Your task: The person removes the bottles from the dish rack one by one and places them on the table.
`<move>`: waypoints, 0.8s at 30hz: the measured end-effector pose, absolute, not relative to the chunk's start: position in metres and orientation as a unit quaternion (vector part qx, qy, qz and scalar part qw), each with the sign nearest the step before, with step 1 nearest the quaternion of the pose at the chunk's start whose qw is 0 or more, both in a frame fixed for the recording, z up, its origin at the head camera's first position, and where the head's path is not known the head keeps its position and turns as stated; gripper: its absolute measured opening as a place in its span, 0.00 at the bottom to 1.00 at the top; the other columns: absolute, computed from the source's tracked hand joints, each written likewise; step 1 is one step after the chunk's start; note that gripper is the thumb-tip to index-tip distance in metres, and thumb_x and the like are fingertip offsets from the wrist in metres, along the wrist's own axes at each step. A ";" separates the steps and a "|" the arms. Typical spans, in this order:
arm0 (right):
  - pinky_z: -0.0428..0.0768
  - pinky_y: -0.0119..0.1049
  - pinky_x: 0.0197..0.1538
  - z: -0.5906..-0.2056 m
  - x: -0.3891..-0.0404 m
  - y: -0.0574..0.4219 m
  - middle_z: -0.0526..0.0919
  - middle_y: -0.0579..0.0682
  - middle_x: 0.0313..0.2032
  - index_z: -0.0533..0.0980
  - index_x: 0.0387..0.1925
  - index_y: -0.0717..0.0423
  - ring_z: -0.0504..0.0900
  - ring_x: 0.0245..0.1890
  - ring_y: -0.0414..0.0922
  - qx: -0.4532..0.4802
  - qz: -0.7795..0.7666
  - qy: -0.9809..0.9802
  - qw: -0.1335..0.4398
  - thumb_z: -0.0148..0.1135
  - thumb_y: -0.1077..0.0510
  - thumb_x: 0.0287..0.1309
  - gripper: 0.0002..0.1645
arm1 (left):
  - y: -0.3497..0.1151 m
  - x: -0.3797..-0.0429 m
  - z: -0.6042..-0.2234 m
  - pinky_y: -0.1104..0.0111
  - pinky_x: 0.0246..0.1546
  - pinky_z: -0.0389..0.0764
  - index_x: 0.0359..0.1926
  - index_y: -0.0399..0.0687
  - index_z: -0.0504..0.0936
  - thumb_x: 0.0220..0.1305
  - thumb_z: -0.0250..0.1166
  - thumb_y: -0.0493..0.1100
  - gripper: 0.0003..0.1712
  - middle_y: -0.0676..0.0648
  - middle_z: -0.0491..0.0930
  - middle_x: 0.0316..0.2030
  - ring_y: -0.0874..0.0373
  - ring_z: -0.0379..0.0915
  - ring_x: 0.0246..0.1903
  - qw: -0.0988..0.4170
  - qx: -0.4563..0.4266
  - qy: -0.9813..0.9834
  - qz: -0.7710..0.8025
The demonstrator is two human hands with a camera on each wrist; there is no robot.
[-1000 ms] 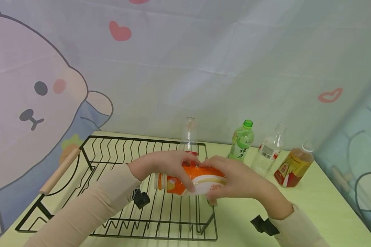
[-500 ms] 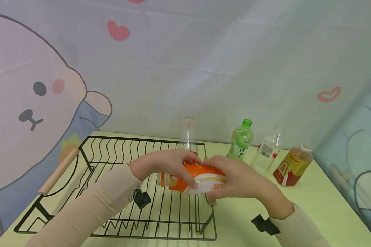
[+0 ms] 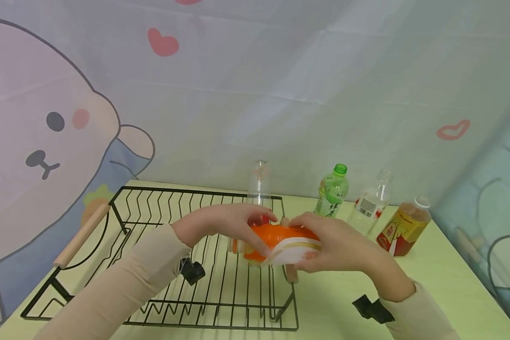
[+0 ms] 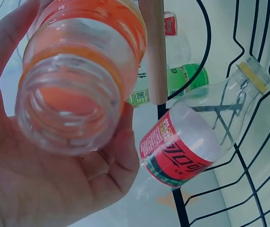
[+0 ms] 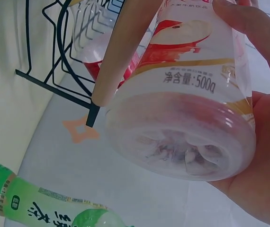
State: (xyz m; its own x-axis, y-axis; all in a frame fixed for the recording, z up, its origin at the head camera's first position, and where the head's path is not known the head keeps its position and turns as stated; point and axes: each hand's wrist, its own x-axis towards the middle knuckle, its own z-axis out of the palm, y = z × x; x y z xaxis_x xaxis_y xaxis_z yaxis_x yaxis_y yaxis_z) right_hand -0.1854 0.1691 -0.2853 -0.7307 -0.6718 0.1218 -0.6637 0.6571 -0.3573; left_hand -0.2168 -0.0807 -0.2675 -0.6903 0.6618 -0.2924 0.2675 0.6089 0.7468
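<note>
Both hands hold an orange-and-white plastic bottle (image 3: 286, 243) lying sideways above the right end of a black wire dish rack (image 3: 212, 306). My left hand (image 3: 233, 224) grips it near the neck. In the left wrist view its mouth (image 4: 68, 106) is uncapped. My right hand (image 3: 344, 241) grips the base end, whose clear bottom (image 5: 182, 137) shows in the right wrist view. Behind my left hand a clear bottle (image 3: 259, 184) with a red label is in the rack, neck downward in the left wrist view; its lower part is hidden in the head view.
A green tea bottle (image 3: 332, 191), a clear bottle (image 3: 369, 205) and a yellow-labelled bottle (image 3: 404, 227) stand on the pale green table (image 3: 446, 283) at right. The rack has a wooden handle (image 3: 82, 236) at its left; another wooden handle (image 5: 125, 52) is beside the held bottle.
Both hands and the orange-and-white bottle have shifted a little to the right, and its neck shows less beyond my left hand. The other bottles and the rack stay put.
</note>
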 end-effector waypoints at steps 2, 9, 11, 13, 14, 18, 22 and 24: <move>0.78 0.33 0.39 -0.285 -0.185 0.172 0.79 0.41 0.47 0.72 0.56 0.49 0.75 0.37 0.38 -0.357 -0.194 0.914 0.011 0.74 0.49 0.46 0.35 | -0.082 -0.217 -0.267 0.62 0.50 0.76 0.65 0.49 0.68 0.51 0.74 0.48 0.40 0.50 0.75 0.52 0.55 0.71 0.50 0.283 0.267 0.850 0.355; 0.78 0.33 0.38 -0.286 -0.184 0.185 0.79 0.40 0.44 0.71 0.55 0.49 0.75 0.36 0.38 -0.333 -0.222 0.916 0.011 0.75 0.50 0.44 0.35 | -0.089 -0.217 -0.268 0.60 0.52 0.75 0.65 0.50 0.68 0.50 0.75 0.47 0.41 0.49 0.75 0.52 0.53 0.71 0.50 0.278 0.256 0.840 0.390; 0.78 0.33 0.38 -0.287 -0.184 0.189 0.79 0.41 0.45 0.71 0.54 0.49 0.75 0.36 0.39 -0.329 -0.234 0.915 0.011 0.76 0.50 0.45 0.35 | -0.090 -0.218 -0.268 0.60 0.51 0.76 0.65 0.49 0.68 0.49 0.76 0.46 0.42 0.48 0.75 0.51 0.53 0.71 0.49 0.274 0.258 0.836 0.399; 0.78 0.33 0.38 -0.286 -0.183 0.194 0.78 0.41 0.45 0.71 0.54 0.50 0.75 0.36 0.39 -0.325 -0.245 0.913 0.010 0.76 0.51 0.45 0.34 | -0.092 -0.218 -0.268 0.60 0.50 0.76 0.65 0.49 0.68 0.48 0.76 0.46 0.43 0.48 0.75 0.50 0.52 0.71 0.48 0.272 0.257 0.835 0.404; 0.78 0.33 0.38 -0.286 -0.183 0.196 0.78 0.41 0.45 0.71 0.54 0.50 0.75 0.36 0.40 -0.323 -0.250 0.913 0.008 0.76 0.51 0.45 0.34 | -0.093 -0.218 -0.268 0.60 0.49 0.77 0.65 0.49 0.68 0.48 0.76 0.46 0.43 0.48 0.75 0.50 0.52 0.71 0.48 0.272 0.254 0.833 0.409; 0.79 0.34 0.39 -0.287 -0.182 0.204 0.78 0.42 0.45 0.70 0.55 0.50 0.75 0.38 0.41 -0.305 -0.266 0.915 0.009 0.76 0.52 0.44 0.35 | -0.096 -0.219 -0.269 0.60 0.47 0.77 0.65 0.50 0.67 0.49 0.76 0.45 0.42 0.47 0.75 0.47 0.51 0.70 0.48 0.269 0.244 0.833 0.417; 0.80 0.34 0.41 -0.289 -0.182 0.213 0.78 0.43 0.47 0.69 0.56 0.52 0.76 0.40 0.42 -0.282 -0.284 0.916 0.009 0.77 0.52 0.44 0.37 | -0.098 -0.219 -0.270 0.61 0.47 0.77 0.65 0.49 0.67 0.50 0.75 0.46 0.41 0.46 0.76 0.48 0.50 0.72 0.48 0.260 0.242 0.837 0.416; 0.80 0.34 0.42 -0.291 -0.181 0.218 0.78 0.45 0.47 0.69 0.56 0.53 0.76 0.40 0.42 -0.276 -0.288 0.917 0.002 0.77 0.51 0.44 0.38 | -0.099 -0.219 -0.270 0.62 0.46 0.76 0.64 0.49 0.67 0.51 0.75 0.46 0.41 0.45 0.76 0.49 0.50 0.72 0.47 0.253 0.240 0.841 0.414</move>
State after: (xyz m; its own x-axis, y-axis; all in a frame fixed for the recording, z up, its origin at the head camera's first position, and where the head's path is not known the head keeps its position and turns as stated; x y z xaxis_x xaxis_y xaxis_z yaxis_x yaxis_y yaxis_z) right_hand -0.1815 0.2177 -0.2906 -0.8479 -0.5072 0.1544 -0.5046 0.6825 -0.5288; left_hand -0.2189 -0.0986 -0.2702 -0.7568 0.6134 -0.2258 0.1952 0.5417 0.8176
